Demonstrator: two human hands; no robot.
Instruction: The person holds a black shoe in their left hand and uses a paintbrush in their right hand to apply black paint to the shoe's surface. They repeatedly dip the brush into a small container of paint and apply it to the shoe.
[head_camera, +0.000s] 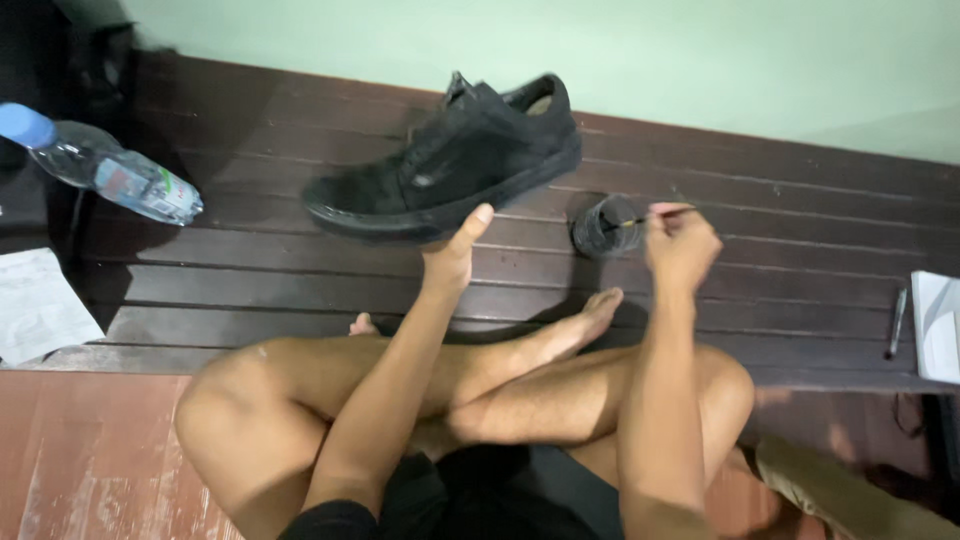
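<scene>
A black low-top shoe (455, 160) is held up, toe to the left, above a dark slatted wooden bench (780, 270). My left hand (452, 255) grips it from underneath at the sole. My right hand (680, 245) is closed around a thin brush (655, 216) whose tip reaches into a small round dark container (603, 228) standing on the bench just right of the shoe. My crossed bare legs (500, 390) and a foot (585, 320) lie below both hands.
A plastic water bottle (105, 170) with a blue cap lies on its side at the bench's left. A sheet of paper (35, 305) sits at the left edge. A pen (897, 322) and a white sheet (937, 325) rest at the right. A pale green wall (700, 50) runs behind.
</scene>
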